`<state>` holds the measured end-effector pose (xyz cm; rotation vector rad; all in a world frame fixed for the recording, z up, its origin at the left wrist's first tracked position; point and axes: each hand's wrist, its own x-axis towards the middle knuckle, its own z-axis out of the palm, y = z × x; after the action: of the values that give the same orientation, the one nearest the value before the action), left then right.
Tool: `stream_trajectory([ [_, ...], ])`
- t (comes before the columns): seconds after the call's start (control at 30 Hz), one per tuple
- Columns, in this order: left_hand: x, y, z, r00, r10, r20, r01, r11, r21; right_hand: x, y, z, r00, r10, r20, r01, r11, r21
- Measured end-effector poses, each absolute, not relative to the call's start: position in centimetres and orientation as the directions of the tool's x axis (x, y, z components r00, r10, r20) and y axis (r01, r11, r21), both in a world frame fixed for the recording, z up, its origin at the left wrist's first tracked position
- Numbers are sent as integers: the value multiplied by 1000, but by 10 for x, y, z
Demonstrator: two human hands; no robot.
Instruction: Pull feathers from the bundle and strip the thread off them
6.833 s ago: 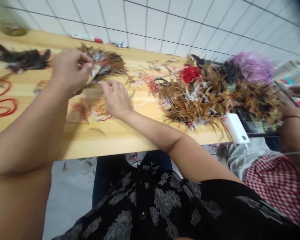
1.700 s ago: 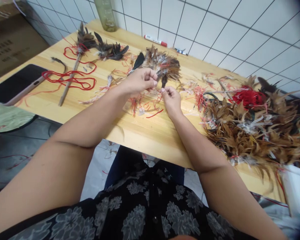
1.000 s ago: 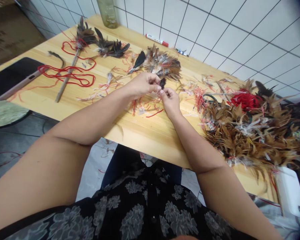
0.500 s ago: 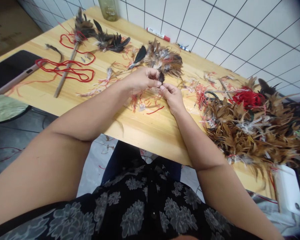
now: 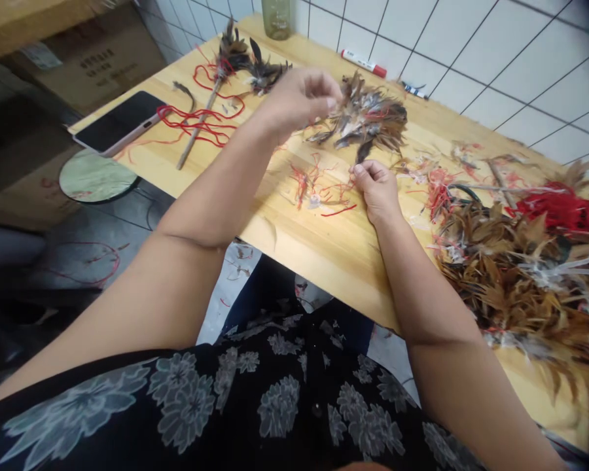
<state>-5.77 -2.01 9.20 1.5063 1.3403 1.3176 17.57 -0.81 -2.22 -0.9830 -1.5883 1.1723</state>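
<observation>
Pinched between the thumb and forefinger of my right hand (image 5: 379,190) is a small dark feather (image 5: 364,152), pointing up and away. My left hand (image 5: 307,98) is raised to its left, thumb and fingers pressed together; what they hold, if anything, is too fine to see. Just beyond both hands lies a pile of brown and grey feathers (image 5: 373,114). Scraps of red thread (image 5: 314,186) are scattered on the wooden table (image 5: 304,232) below my hands. A stick (image 5: 196,134) with dark feathers bound at its top lies to the left, red cord (image 5: 196,118) looped across it.
At right sits a large heap of brown feathers (image 5: 515,261) with a red thread bundle (image 5: 559,206). A phone (image 5: 120,121) and a round stool (image 5: 95,176) are at left. A red-capped marker (image 5: 363,63) and a bottle (image 5: 276,19) stand along the tiled wall.
My hands have parted: the left one lifted up and away, while the right one keeps the dark feather. The whole view has shifted, showing more of the left side.
</observation>
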Motion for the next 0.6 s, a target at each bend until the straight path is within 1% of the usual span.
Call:
stream_trajectory([
  [0.1, -83, -36, 120, -207, 920, 333, 379, -238, 894, 175, -2, -31, -264, 933, 246, 79, 275, -958],
  [0.17, -100, -53, 132, -73, 935, 347, 499, -267, 825, 173, 1, -37, -258, 926, 275, 74, 303, -950],
  [0.2, -108, -62, 134, -18, 944, 330, 583, -258, 771, 171, 2, -39, -256, 923, 287, 73, 315, -946],
  [0.23, -116, -70, 133, 12, 958, 287, 671, -221, 708, 170, 3, -42, -251, 922, 296, 75, 323, -943],
  [0.3, -130, -85, 122, 25, 990, 141, 830, -99, 549, 166, 4, -46, -231, 923, 308, 86, 335, -938],
  [0.33, -138, -91, 113, -4, 997, 71, 878, -30, 478, 164, 4, -47, -219, 924, 315, 94, 341, -935],
  [0.37, -145, -95, 102, -41, 999, 17, 900, 29, 435, 162, 4, -48, -204, 924, 325, 104, 350, -931],
  [0.4, -153, -99, 90, -89, 996, 3, 897, 79, 435, 161, 4, -49, -189, 922, 338, 116, 363, -925],
  [0.43, -161, -103, 79, -89, 996, -2, 875, 79, 477, 159, 4, -50, -175, 919, 354, 129, 377, -917],
  [0.5, -175, -108, 58, -24, 998, 51, 786, -12, 617, 158, 4, -50, -150, 909, 388, 157, 410, -899],
  [0.53, -180, -110, 49, 4, 996, 84, 753, -58, 656, 158, 4, -50, -144, 903, 404, 168, 425, -890],
  [0.6, -185, -113, 38, 13, 990, 139, 740, -103, 665, 159, 3, -49, -142, 893, 428, 175, 448, -877],
])
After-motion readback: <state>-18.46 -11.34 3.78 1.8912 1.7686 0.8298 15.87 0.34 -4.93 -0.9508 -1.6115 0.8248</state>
